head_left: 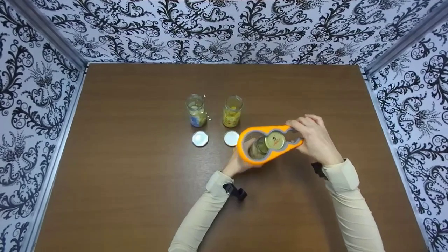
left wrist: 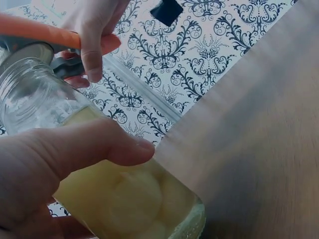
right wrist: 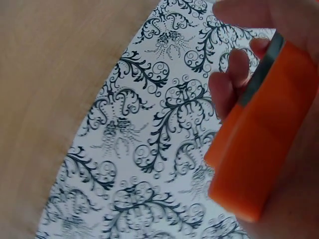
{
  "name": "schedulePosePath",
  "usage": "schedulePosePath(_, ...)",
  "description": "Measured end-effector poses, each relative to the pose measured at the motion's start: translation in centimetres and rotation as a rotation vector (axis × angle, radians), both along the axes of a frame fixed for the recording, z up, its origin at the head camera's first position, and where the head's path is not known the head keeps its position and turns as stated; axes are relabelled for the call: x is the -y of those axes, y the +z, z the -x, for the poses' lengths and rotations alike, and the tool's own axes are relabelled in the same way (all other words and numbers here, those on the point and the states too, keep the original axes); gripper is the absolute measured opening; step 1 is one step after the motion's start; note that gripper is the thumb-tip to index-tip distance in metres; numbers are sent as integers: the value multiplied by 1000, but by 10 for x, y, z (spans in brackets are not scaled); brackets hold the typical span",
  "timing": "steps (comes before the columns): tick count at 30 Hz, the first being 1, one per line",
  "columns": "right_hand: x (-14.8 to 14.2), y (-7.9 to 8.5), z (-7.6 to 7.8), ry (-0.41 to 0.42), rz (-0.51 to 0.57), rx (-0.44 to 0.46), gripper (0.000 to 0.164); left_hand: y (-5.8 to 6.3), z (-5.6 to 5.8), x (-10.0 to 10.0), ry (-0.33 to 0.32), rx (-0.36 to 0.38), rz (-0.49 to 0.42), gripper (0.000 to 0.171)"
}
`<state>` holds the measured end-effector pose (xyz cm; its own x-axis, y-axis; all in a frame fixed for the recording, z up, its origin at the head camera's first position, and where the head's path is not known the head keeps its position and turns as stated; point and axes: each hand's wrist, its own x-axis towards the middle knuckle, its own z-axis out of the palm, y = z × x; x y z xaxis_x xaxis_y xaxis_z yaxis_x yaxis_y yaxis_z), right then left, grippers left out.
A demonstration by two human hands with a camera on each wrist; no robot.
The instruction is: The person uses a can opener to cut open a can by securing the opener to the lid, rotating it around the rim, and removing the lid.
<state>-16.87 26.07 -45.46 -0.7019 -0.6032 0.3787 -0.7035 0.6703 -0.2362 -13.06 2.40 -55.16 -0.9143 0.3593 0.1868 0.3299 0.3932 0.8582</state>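
Note:
My left hand [head_left: 239,163] grips a glass jar [left wrist: 134,194] holding pale round pieces in yellowish liquid, its thumb across the side. The jar leans, its threaded mouth toward the upper left in the left wrist view. An orange jar opener [head_left: 257,130] with grey scalloped inner edges is gripped at its handle end by my right hand [head_left: 315,138]. Between the opener's arms sits a gold lid [head_left: 275,140], right at the jar's mouth. In the right wrist view, fingers [right wrist: 229,89] curl around the orange handle [right wrist: 264,144].
Two uncapped glass jars, one with a blue label [head_left: 196,113] and one with yellow contents [head_left: 232,113], stand on the brown table [head_left: 140,175]. White lids [head_left: 200,139] lie in front of them. Small light bits are near the left jar. Patterned walls [head_left: 210,31] enclose the table.

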Motion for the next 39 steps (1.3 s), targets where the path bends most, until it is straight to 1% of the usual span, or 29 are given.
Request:
schedulePosePath(2,-4,-3,-3,-70,9,14,51,0,1,-2,9,25,26,67)
schedulePosePath(3,-5,-5,-5,-106,19,25,52,0,2,-5,23,50,41,67)
schedulePosePath(5,-8,-8,-8,-182,48,54,53,-1,4,-8,47,112,67,63)
schedulePosePath(7,-10,-10,-11,-261,87,83,50,-1,6,-9,62,138,84,65)
schedulePosePath(10,-12,-14,-15,-379,151,112,46,-3,9,-11,78,166,67,66)
schedulePosePath(13,-15,-17,-18,-486,190,132,41,-5,11,-12,74,185,38,70)
schedulePosePath(17,-19,-20,-20,-582,200,159,38,-7,15,-14,70,202,23,69)
schedulePosePath(21,-24,-24,-23,-627,196,182,41,-6,20,-18,85,209,33,70)
schedulePosePath(25,-28,-28,-26,-638,199,180,43,-5,26,-21,89,224,12,67)
schedulePosePath(27,-30,-28,-28,-641,202,181,44,-6,28,-21,82,232,-9,65)
schedulePosePath(32,-34,-29,-31,-659,223,205,44,-6,36,-23,46,284,-57,63)
schedulePosePath(35,-36,-30,-32,-663,237,211,44,-6,42,-25,29,298,-54,65)
schedulePosePath(39,-38,-31,-33,-673,235,228,44,-6,50,-27,30,306,-39,69)
